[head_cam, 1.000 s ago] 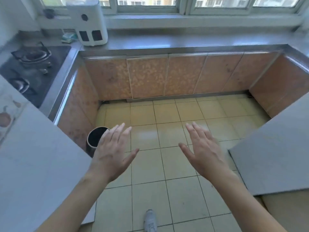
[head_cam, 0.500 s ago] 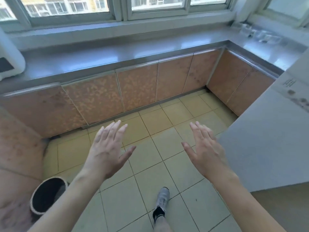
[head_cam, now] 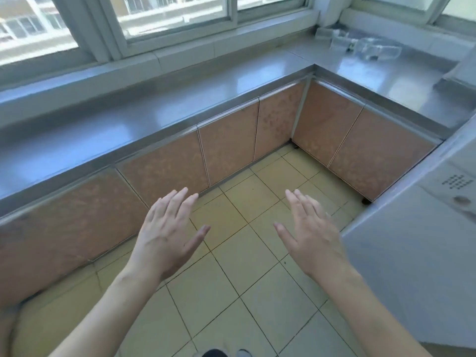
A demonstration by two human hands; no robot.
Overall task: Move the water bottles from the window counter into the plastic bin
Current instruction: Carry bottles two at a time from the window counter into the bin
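I see a home kitchen: beyond my fingers [head_cam: 177,202], a steel L-shaped worktop [head_cam: 180,99] runs under wide windows [head_cam: 175,16], with orange cabinet doors [head_cam: 226,148] below and yellow floor tiles [head_cam: 247,266] underneath.

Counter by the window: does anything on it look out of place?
The clear water bottles in the far right corner of the steel counter seem to lie on their sides rather than upright. Both hands are empty.

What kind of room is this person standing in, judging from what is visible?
Most likely a home kitchen. A steel counter runs in an L under wide windows, with a row of orange cabinet doors below it and a tiled floor. Clear plastic bottles lie in the far corner.
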